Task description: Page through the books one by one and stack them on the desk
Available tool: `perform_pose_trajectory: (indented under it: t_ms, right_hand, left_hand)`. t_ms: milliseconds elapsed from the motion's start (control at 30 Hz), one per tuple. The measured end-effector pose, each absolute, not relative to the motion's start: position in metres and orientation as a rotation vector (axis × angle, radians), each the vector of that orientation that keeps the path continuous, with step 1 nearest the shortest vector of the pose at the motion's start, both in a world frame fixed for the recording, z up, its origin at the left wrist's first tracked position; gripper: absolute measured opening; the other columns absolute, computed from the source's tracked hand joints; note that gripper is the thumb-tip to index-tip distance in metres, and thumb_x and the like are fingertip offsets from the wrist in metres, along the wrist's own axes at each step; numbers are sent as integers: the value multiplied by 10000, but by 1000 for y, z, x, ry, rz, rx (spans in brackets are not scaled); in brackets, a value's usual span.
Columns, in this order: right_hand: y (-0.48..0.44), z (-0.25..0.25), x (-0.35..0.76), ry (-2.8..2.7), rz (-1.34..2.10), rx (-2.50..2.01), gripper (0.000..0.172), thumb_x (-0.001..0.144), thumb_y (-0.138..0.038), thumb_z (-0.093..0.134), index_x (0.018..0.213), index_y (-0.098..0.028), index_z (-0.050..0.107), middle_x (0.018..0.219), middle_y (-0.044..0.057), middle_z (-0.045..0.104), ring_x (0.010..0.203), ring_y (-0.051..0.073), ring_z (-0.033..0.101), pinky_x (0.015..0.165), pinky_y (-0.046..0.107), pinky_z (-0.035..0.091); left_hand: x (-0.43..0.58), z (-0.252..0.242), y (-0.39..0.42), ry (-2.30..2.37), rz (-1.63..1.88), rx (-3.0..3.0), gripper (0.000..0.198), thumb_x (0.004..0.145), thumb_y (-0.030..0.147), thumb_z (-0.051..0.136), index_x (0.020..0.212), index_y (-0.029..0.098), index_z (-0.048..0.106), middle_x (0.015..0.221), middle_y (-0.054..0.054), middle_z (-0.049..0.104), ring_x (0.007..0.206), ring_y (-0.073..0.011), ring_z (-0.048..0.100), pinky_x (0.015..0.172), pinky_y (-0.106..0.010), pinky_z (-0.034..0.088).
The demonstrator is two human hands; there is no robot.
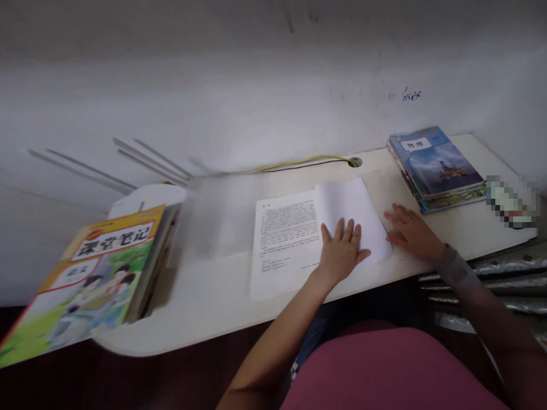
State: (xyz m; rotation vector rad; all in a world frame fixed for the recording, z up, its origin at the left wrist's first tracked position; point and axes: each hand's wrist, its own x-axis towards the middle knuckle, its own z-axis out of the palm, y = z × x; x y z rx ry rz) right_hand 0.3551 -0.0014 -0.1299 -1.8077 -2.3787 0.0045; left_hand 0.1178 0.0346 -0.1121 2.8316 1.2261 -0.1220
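A sheet of paper with printed text (284, 233) lies on the white desk in front of me. Over its right side rests a blank white flap of paper (344, 199); whether it is a folded part or a separate sheet I cannot tell. Flat on that flap is my left hand (342, 250), its fingers spread. My right hand (412, 232) is beside the flap's right edge, fingers apart and slightly blurred, with nothing held. A band is around the right wrist.
At the left, a stack of books (115, 273) overhangs the desk (209, 307). Another stack of books (440, 162) stands at the back right, near a pixelated object (513, 205). A yellow cable (299, 162) runs along the wall into a round desk hole (355, 162).
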Motion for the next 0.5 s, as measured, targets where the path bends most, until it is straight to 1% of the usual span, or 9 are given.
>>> perform_pose_trajectory:
  t_ms: [33, 100, 200, 333, 500]
  right_hand:
    - [10, -131, 360, -2393, 26, -1805, 657, 907, -547, 404, 1418, -134, 385, 1504, 203, 303, 1384, 324, 284, 1074, 497, 294]
    - [28, -135, 366, -2424, 75, -1796, 724, 885, -589, 416, 1440, -131, 336, 1513, 199, 284, 1400, 321, 248, 1085, 511, 269]
    - [39, -141, 368, -2451, 107, -1791, 766, 863, -631, 419, 1438, -131, 338, 1512, 195, 289, 1407, 315, 232, 1101, 516, 236]
    - [36, -141, 367, -2451, 121, -1802, 774, 844, -641, 447, 1422, -130, 374, 1517, 201, 272, 1410, 331, 211, 1106, 519, 226]
    - [35, -138, 367, -2454, 145, -1801, 748, 839, -624, 472, 1417, -156, 392, 1522, 188, 268, 1412, 339, 203, 1106, 527, 225]
  left_hand:
    - [117, -113, 34, 1222, -116, 2836, 660, 927, 571, 299, 1453, 172, 309, 1513, -152, 290, 1407, -376, 199, 1037, -734, 132]
    - [115, -114, 35, 1211, -102, 2845, 655, 927, 571, 300, 1458, 188, 297, 1514, -143, 294, 1409, -372, 196, 1038, -734, 125]
    - [115, -114, 37, 1200, -105, 2845, 652, 929, 572, 284, 1463, 196, 282, 1518, -134, 289, 1411, -365, 195, 1040, -730, 129]
    - [119, -110, 43, 1189, -150, 2829, 654, 929, 574, 278, 1459, 192, 287, 1522, -120, 277, 1410, -356, 204, 1042, -729, 129]
    - [120, -111, 44, 1171, -106, 2857, 633, 930, 564, 295, 1465, 226, 270, 1519, -113, 295, 1404, -364, 217, 1041, -726, 142]
